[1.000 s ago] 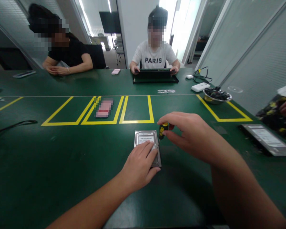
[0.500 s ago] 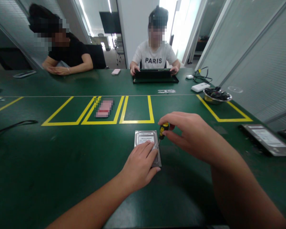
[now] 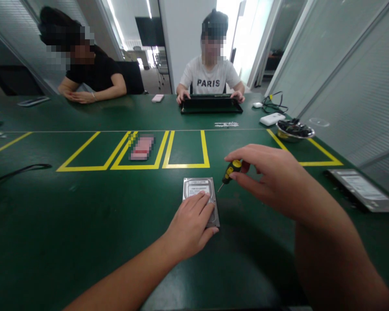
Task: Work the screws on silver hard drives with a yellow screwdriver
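Note:
A silver hard drive (image 3: pixel 199 183) with a white label lies on the green table in front of me. My left hand (image 3: pixel 191 224) is laid over its lower part, the fingers on its top and the thumb at its near right corner, holding it in place. Between thumb and fingers of my right hand (image 3: pixel 266 175) is a small black and yellow screwdriver (image 3: pixel 229 171). It tilts, with its thin tip just off the right edge of the drive, apart from it. My left hand hides part of the drive's label and lower face.
At the right lies a larger drive (image 3: pixel 365 190). Behind it stands a metal bowl (image 3: pixel 294 137) of dark parts, near a white box (image 3: pixel 272 119). A pink item (image 3: pixel 142 147) lies inside yellow tape. Across the table sit two people, one holding a black panel (image 3: pixel 212 104).
My right hand has drawn the screwdriver to the right, lifting its tip away from the drive's right edge and tilting it more. My left hand and the drive have stayed put.

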`<state>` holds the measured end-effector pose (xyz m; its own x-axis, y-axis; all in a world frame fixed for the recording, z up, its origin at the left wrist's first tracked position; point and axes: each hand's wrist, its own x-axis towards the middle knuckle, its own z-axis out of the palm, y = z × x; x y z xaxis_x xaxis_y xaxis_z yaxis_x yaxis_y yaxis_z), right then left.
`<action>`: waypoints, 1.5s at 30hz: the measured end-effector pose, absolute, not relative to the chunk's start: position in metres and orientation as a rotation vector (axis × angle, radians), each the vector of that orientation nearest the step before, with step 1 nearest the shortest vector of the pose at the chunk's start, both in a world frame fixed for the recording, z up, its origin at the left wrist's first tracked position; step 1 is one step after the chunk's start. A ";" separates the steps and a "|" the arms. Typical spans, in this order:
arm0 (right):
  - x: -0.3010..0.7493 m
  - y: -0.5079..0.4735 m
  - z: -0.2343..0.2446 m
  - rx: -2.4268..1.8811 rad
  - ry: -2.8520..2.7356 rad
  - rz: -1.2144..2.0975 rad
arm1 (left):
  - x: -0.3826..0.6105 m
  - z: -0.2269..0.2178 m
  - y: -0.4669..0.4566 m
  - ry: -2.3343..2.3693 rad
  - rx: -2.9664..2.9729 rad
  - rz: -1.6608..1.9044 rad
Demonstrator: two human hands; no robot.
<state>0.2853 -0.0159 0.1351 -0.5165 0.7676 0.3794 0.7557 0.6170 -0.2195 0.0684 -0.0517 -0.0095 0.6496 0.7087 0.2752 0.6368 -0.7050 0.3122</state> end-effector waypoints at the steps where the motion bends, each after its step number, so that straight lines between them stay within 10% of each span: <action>1: 0.286 -0.016 0.135 -1.216 -2.402 0.019 | 0.068 -0.009 -0.052 1.103 2.681 0.564; 28: 0.276 -0.026 0.108 -1.730 -2.505 -0.254 | 0.082 -0.010 -0.049 1.089 2.679 0.569; 45: 0.324 -0.070 0.002 -1.626 -2.450 -0.086 | 0.082 -0.012 -0.050 1.097 2.693 0.554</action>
